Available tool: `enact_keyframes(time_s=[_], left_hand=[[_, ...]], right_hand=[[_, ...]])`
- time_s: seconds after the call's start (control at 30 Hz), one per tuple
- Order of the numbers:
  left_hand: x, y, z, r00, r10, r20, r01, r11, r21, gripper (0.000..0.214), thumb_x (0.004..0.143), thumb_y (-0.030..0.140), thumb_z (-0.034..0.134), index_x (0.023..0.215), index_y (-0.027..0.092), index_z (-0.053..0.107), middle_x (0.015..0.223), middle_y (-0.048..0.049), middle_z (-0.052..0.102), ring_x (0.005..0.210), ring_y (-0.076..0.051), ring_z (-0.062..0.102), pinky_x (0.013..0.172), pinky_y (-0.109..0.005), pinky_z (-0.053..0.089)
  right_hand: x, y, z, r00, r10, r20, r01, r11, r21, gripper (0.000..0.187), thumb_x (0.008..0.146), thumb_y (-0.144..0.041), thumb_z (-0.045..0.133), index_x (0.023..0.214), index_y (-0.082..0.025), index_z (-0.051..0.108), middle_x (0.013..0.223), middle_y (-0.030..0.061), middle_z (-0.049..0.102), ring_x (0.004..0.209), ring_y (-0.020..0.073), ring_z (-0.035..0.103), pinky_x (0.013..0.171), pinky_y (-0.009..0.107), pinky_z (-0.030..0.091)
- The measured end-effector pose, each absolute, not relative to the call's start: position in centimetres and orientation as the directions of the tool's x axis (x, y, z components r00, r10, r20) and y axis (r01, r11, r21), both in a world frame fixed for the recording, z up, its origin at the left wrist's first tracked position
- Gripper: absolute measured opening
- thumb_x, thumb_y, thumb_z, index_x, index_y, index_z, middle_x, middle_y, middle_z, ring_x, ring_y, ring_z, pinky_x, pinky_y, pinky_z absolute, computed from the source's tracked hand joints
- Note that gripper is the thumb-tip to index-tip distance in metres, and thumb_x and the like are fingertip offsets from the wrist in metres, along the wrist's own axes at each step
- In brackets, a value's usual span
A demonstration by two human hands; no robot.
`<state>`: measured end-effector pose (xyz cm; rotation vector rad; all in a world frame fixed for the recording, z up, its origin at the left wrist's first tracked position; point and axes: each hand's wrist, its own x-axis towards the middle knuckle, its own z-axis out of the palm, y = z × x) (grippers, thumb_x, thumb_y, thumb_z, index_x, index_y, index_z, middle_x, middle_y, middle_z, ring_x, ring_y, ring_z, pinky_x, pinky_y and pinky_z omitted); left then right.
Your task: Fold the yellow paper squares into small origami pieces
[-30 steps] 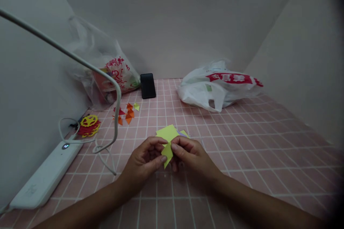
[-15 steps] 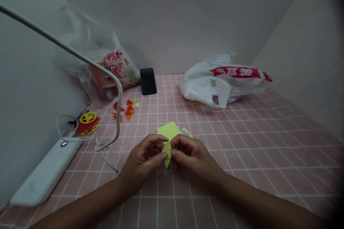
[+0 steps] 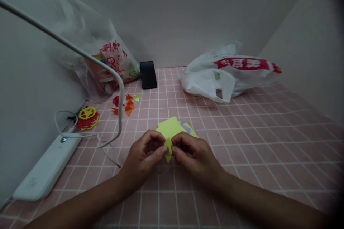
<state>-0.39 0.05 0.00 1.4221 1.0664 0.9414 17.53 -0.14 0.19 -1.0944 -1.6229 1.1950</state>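
Note:
Between both hands is a small folded piece of yellow origami paper (image 3: 168,146), its lower end a narrow point. My left hand (image 3: 145,152) pinches its left side between thumb and fingers. From the other side, the thumb and fingertips of my right hand (image 3: 195,150) grip its right edge. Just beyond the fingers lies a stack of yellow paper squares (image 3: 170,126), with a purple sheet (image 3: 185,127) showing at its right. My curled fingers hide part of the folded paper.
Small folded orange paper pieces (image 3: 129,106) lie at left, by red and yellow gear-shaped cutouts (image 3: 87,113). A white power strip (image 3: 45,168) and a grey cable (image 3: 119,103) run along the left. Behind are a phone (image 3: 148,75) and plastic bags (image 3: 209,78).
The top of the folded yellow paper now looks shorter and broader, and my fingertips have come closer together on it. The camera view has shifted slightly.

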Motion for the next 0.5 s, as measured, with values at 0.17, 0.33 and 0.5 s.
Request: enact_keyframes(time_s=[0.17, 0.33, 0.5], left_hand=[[-0.53, 0.33, 0.24, 0.282, 0.959, -0.038, 0.033, 0.03, 0.999, 0.009, 0.086, 0.024, 0.062, 0.091, 0.017, 0.064, 0.08, -0.0013, 0.066, 0.075, -0.014, 0.062, 0.072, -0.026, 0.051], [-0.47, 0.56, 0.5, 0.284, 0.956, -0.074, -0.019, 0.083, 0.996, 0.008, 0.083, 0.024, 0.064, 0.086, 0.016, 0.067, 0.077, -0.0011, 0.067, 0.072, -0.014, 0.063, 0.07, -0.026, 0.052], [-0.42, 0.54, 0.44, 0.275, 0.958, -0.081, -0.01, 0.088, 0.996, 0.009, 0.08, 0.023, 0.067, 0.085, 0.017, 0.067, 0.081, -0.0022, 0.068, 0.076, -0.016, 0.063, 0.071, -0.027, 0.052]], right_hand=[[17.36, 0.32, 0.45, -0.282, 0.948, -0.149, -0.124, -0.19, -0.974, 0.011, 0.081, -0.028, 0.061, 0.076, -0.019, 0.054, 0.061, -0.0032, 0.058, 0.051, 0.0104, 0.053, 0.05, 0.023, 0.042], [17.31, 0.55, 0.45, -0.314, 0.933, -0.177, -0.209, -0.25, -0.945, 0.014, 0.077, -0.028, 0.065, 0.076, -0.019, 0.055, 0.063, -0.0023, 0.061, 0.051, 0.0097, 0.054, 0.051, 0.023, 0.043], [17.33, 0.48, 0.24, -0.33, 0.93, -0.162, -0.231, -0.245, -0.942, 0.016, 0.076, -0.029, 0.067, 0.077, -0.019, 0.055, 0.063, -0.0031, 0.06, 0.053, 0.0095, 0.056, 0.052, 0.023, 0.043]])
